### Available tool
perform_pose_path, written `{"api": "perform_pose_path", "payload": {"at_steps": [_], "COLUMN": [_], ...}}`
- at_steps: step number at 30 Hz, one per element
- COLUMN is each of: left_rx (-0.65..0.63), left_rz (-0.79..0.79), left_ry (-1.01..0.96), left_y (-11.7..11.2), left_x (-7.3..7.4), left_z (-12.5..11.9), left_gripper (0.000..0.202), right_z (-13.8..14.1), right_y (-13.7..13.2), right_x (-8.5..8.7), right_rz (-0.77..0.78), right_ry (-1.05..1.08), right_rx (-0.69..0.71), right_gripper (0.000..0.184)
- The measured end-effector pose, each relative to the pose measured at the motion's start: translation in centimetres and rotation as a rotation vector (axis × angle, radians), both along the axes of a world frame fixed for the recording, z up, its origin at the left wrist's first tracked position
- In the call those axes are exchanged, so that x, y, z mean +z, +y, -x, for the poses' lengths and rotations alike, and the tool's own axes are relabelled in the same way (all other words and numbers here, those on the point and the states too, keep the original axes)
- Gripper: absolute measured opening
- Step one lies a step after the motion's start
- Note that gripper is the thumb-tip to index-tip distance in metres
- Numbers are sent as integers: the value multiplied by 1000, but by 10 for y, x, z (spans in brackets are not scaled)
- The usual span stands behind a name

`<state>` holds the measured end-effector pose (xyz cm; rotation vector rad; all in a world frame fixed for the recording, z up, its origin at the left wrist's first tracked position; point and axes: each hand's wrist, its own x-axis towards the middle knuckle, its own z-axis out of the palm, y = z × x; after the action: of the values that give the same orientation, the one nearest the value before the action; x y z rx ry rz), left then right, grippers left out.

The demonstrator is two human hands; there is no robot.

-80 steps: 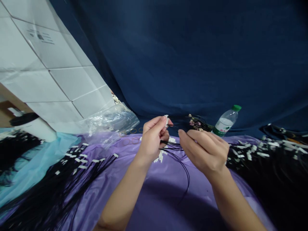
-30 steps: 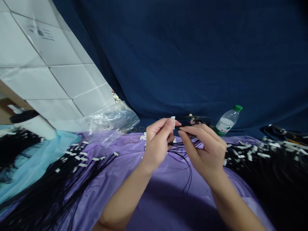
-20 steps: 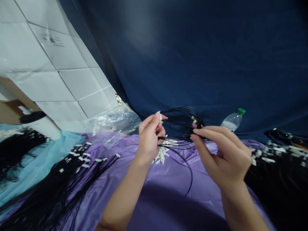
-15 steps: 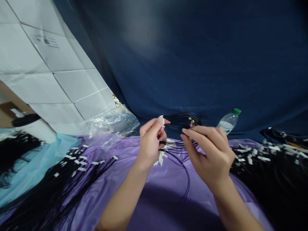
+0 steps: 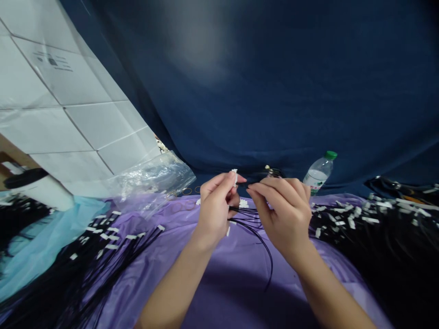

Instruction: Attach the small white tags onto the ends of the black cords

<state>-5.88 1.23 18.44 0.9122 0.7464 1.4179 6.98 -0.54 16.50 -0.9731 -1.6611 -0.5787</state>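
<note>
– while we look down at our left hand, what do we find in it?
– we find it pinching a small white connector, roughly upright, between thumb and forefinger, above the purple sheet and just left of our right hand. its lower fingers also clasp several black wires that run to the right; a few of them curve down toward the near side.
– and our right one?
– its thumb and forefinger come together near the connector, by a thin dark strand. whether they grip it, we cannot tell.
– what else do we have around us?
– loose white pieces lie on the sheet, just beyond our hands. farther off, to the right, leans a green-capped bottle.
– and at the sides?
– on the left we see a white-tipped black bundle, with a clear plastic bag beyond; on the right, a larger dark bundle. a dark blue cloth hangs on the far side.
</note>
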Motion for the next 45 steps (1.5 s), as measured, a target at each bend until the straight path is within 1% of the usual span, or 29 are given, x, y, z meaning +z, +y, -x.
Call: {"api": "perform_pose_path", "payload": {"at_steps": [3,5,6,7,8,10,11,12,15,20,25,29,31,33,35,37,39,40,42,44,45], "left_rx": [47,113,146,172,192,216,223,228,235,227,228,233,242,250,260,269,274,273,266,252,246], "left_rz": [-23,-63,-84,-101,-114,-125,-128,-130,-134,-137,-118,-125,-140,-156,-167,-171,-166,-161,-146,-126,-120], "left_ry": [-15,-54,-77,-99,-120,-156,-169,-179,-190,-190,-164,-119,-99,-72,-42,-18,-3,4,17,29,33], "left_y": [3,7,8,9,10,10,10,9,6,5,7,9,10,12,14,17,19,20,22,23,24], "left_x": [3,4,5,5,6,6,7,7,7,4,3,1,0,-2,-4,-6,-8,-8,-10,-12,-13], "left_z": [4,9,11,13,15,17,17,17,14,10,8,7,6,5,4,4,4,3,2,1,0], "left_gripper": [29,28,28,28,28,27,27,27,27,30,30,28,28,27,27,28,29,29,30,31,31], "right_z": [-3,-5,-7,-8,-9,-11,-11,-11,-8,-5,-1,1,1,-1,-6,-13,-21,-24,-27,-26,-24], "right_y": [-6,-14,-18,-22,-25,-29,-29,-28,-22,-17,-15,-13,-12,-10,-7,-1,7,11,20,27,31], "right_x": [6,12,15,17,19,19,18,17,13,10,9,6,5,6,9,11,11,11,8,4,3], "right_rz": [-38,-77,-56,7,110,360,462,528,600,696,689,700,741,828,963,1089,1155,1171,1184,1142,1085], "right_ry": [55,83,84,76,56,9,-4,-7,3,-41,-52,-3,54,148,290,467,628,693,799,917,987], "right_rx": [76,124,161,208,264,369,402,418,422,411,365,414,464,555,730,951,1138,1192,1214,1156,1117], "right_gripper": [14,20,20,19,17,12,10,8,7,13,14,12,11,11,12,16,16,15,11,18,21]}}
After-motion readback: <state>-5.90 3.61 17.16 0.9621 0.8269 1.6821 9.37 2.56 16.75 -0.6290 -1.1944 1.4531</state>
